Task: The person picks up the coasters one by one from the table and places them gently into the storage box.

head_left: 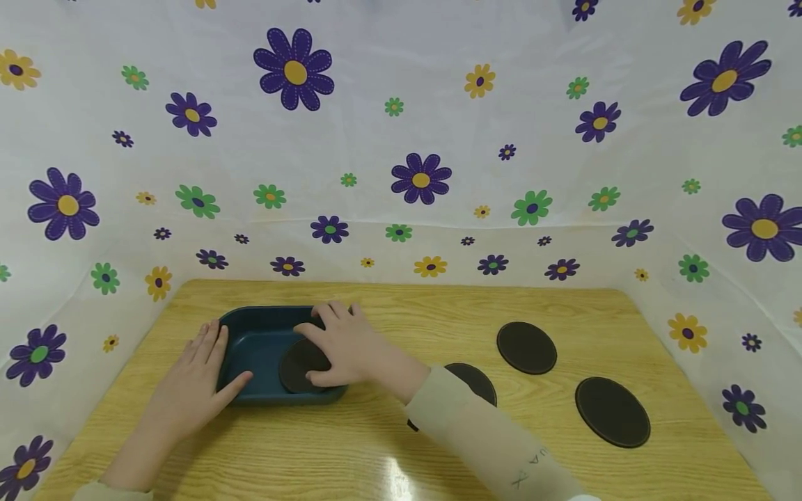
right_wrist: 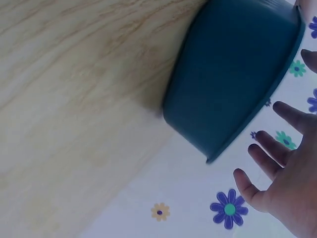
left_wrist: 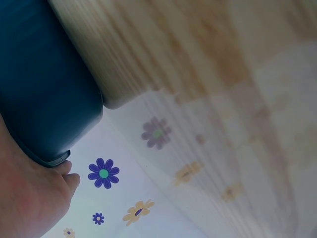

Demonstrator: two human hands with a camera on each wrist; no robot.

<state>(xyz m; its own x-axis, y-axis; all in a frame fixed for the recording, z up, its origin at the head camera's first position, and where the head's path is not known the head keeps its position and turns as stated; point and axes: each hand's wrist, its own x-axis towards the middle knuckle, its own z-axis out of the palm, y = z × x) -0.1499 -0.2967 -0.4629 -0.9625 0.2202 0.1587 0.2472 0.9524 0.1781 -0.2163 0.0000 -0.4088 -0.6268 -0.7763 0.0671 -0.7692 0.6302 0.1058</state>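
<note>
Three discs [head_left: 527, 347] loose (one under sleeve) | right hand [head_left: 341, 344] — flat on disc in tray [head_left: 250, 327] | left hand [head_left: 194, 379] — relaxed beside

Your head camera looks forward and down over the whole wooden surface [head_left: 376, 445]. Both wrist cameras sit low and close, tilted, each facing the blue tray [left_wrist: 44, 84] wall, which all three views share.

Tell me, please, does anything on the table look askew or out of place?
One thing: the dark disc under the right hand sits tilted, propped on the near rim of the blue tray rather than flat. The left hand steadies the tray.
</note>
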